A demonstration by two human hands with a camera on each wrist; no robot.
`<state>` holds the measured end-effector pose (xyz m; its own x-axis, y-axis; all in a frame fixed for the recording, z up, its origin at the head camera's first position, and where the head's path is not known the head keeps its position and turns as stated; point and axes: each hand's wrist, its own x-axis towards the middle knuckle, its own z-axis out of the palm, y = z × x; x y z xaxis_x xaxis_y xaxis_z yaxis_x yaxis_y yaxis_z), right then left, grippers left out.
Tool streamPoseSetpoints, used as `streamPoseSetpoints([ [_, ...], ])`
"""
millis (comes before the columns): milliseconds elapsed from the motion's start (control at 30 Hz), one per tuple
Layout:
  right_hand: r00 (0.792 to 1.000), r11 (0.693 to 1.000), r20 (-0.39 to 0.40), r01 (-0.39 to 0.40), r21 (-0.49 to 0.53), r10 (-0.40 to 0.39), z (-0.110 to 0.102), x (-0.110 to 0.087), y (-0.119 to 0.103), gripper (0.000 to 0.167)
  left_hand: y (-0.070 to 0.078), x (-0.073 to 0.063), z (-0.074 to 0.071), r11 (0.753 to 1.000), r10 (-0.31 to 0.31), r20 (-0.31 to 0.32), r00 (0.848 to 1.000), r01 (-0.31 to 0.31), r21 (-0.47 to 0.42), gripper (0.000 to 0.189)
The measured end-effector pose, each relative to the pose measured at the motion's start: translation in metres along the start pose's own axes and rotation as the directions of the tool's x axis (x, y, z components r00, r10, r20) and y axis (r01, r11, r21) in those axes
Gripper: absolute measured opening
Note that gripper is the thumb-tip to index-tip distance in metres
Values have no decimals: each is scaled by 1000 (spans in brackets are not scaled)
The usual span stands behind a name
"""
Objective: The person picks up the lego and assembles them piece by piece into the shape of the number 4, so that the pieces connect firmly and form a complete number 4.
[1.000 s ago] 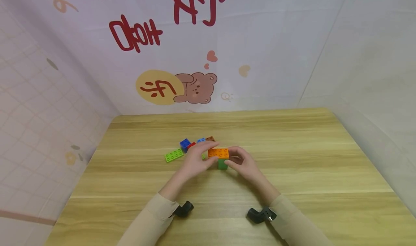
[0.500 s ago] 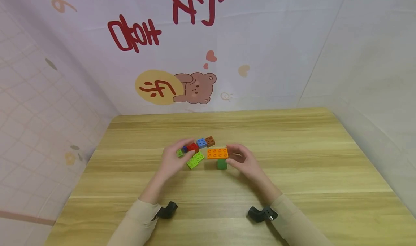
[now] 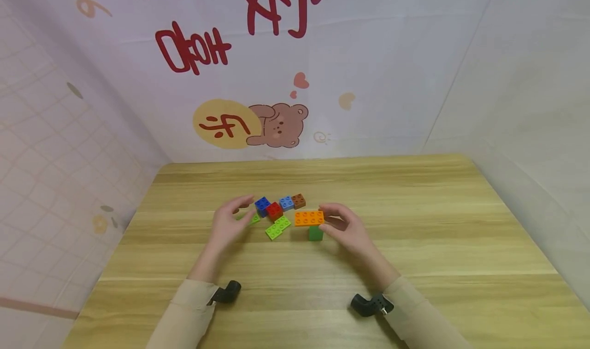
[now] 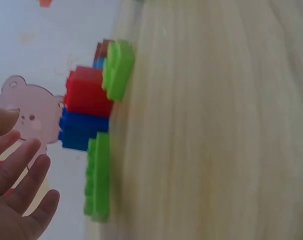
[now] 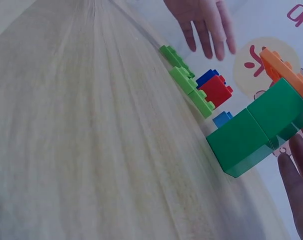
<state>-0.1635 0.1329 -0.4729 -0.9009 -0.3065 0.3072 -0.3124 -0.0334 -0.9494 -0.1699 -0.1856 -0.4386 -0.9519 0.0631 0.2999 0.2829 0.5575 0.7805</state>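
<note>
An orange toy brick (image 3: 309,218) with two rows of studs lies across the top of a green brick stack (image 3: 315,233), jutting out to the left. In the right wrist view the green part (image 5: 261,125) is two blocks, one on the other. My right hand (image 3: 349,230) holds this stack at its right end, thumb in front and fingers behind. My left hand (image 3: 228,223), fingers spread and holding nothing, hovers by a long lime green brick (image 4: 100,177), which it partly hides in the head view.
Between the hands lie a dark blue brick (image 3: 262,205), a red brick (image 3: 274,211) and a stepped pair of lime green pieces (image 3: 278,227). Behind them are a light blue brick (image 3: 286,202) and a brown brick (image 3: 298,200). A printed cloth (image 3: 369,57) hangs beyond the wooden table (image 3: 415,211).
My left hand has left the orange brick and moved left past the loose bricks, uncovering the red, blue and lime pieces. The right hand and the stack stay nearly in place.
</note>
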Motion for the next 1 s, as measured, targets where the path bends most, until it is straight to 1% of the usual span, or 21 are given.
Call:
streamPoseSetpoints([
  [67,1000,1000,-9,-2,-7,2,1,-1,-1,40,-4,1,-1,1000,-12,6,1000,12,2,37],
  [167,1000,1000,-14,6,-9,-6,2,-1,-1,38,-7,1,-4,999,-47,27,999,47,2,39],
  [267,1000,1000,-19,12,-16,-13,2,-2,-1,36,-10,1,-6,997,-79,57,995,79,-6,42],
  [333,1000,1000,-21,9,-23,-9,2,-2,-1,36,-13,1,-7,996,-94,84,992,94,8,45],
  [433,1000,999,-21,-8,-34,7,2,-2,-2,36,-18,2,-8,992,-122,129,984,118,43,50],
  [500,1000,999,-19,-20,-39,20,3,-2,-5,35,-20,2,-8,988,-146,160,976,138,63,54],
  [600,999,999,-16,-35,-36,34,6,-2,-17,34,-22,3,-7,985,-169,194,966,158,73,58],
  [733,1000,999,-12,-29,-19,28,9,-3,-31,32,-25,3,-7,985,-168,223,960,154,79,61],
  [833,1000,1000,-10,-15,-3,15,9,-4,-30,32,-28,3,-6,984,-171,239,956,154,87,62],
  [1000,1000,1000,-10,-10,4,10,10,-4,-28,32,-33,4,-5,985,-152,261,953,126,117,65],
])
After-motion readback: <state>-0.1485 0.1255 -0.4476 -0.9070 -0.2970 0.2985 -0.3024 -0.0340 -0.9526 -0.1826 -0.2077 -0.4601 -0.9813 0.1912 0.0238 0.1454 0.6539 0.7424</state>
